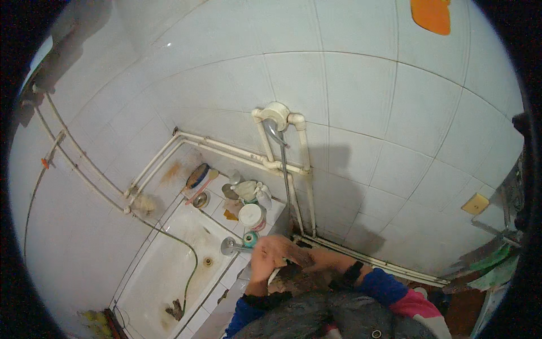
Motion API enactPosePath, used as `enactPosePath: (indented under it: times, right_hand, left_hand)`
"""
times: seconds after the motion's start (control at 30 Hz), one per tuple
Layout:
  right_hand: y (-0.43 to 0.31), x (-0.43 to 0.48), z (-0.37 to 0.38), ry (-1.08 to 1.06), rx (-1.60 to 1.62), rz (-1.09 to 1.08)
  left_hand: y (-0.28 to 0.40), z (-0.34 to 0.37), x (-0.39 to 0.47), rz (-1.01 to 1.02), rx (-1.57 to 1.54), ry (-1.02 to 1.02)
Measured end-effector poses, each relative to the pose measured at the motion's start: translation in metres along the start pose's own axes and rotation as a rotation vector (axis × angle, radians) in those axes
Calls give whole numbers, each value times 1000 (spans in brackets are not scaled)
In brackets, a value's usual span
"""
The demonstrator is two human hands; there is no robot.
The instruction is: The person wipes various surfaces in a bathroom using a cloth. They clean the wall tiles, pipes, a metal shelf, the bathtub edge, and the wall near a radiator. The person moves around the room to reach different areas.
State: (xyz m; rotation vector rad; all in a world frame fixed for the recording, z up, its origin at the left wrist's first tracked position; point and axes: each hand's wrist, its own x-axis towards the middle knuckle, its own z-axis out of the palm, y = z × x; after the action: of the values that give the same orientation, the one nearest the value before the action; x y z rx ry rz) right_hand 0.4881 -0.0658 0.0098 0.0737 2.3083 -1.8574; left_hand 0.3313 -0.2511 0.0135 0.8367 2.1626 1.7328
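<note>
My left hand [261,265] and my right hand [281,248] are close together and overlap at the near corner of the bathtub [169,258]. Their fingers are blurred and partly hide one another. A chrome fitting with a round end, like a shower head [228,245], reaches from beside my left hand over the tub's edge. Whether a hand grips it is not plain. Just beyond the hands stands a small teal round container [250,238]. Under my wrists, a brownish surface with a pale curved rim is mostly hidden.
On the tiled ledge stand a white-lidded tub [250,215], an oval brush [197,175], a pink-handled brush [203,186] and a small tin [200,199]. White pipes [228,148] run along the walls. A thin green hose [195,254] lies in the bathtub.
</note>
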Motion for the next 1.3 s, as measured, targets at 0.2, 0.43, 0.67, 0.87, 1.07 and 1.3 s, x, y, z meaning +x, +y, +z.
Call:
enactPosePath:
  times: [0.2, 0.43, 0.67, 0.87, 1.07, 1.3]
  right_hand:
    - [-1, -15, -26, 296, -95, 238]
    - [-42, -13, -37, 496, 544, -227]
    - [-55, 3, -15, 464, 516, -154]
    - [-86, -26, -67, 498, -205, -99]
    - [-159, -65, -166, 1198, -1098, -277]
    - [-231, -66, -244, 1460, -1838, -237]
  left_hand:
    - [15, -53, 24, 86, -66, 151]
    - [1, -30, 7, 376, 495, -98]
    - [58, 48, -1, 346, -296, -334]
    - [26, 58, 23, -39, -210, -60]
    - [-23, 46, 114, -153, -758, 256]
    - [-9, 58, 212, -94, -1074, 520]
